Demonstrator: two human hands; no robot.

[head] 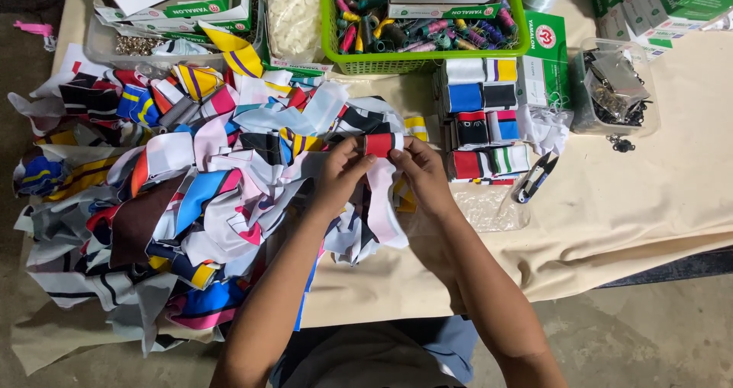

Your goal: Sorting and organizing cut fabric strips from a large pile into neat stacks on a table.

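The desk (649, 197), draped in a cream cloth, carries a broad heap of printed fabric strips (175, 205) that spreads over its left half, well to the left of the person. Beyond the heap, toward the far edge, stand a green basket of thread spools (336, 52) and several green and white boxes (191, 6). A neat stack of folded strips (481, 121) sits just right of centre, with a clear plastic tub of dark metal fittings (615, 90) farther right. A small pair of blue-handled thread snips (534, 178) lies just to the right of the right wrist. At the centre, above the near edge of the heap, both hands meet on one ribbon strip (380, 189). The left hand (340, 178) pinches the left side of its red and black top end; the right hand (420, 174) pinches the right side, fingertips almost touching across it. So the strip lies directly between the hands, equally near to each, neither arm reaching farther than the other. Its folded top runs across from hand to hand, while its long axis hangs the other way, the pale pink length trailing down toward the person between the two forearms. Both hands are closed in a fingertip grip, not clenched into fists, and hold nothing else.
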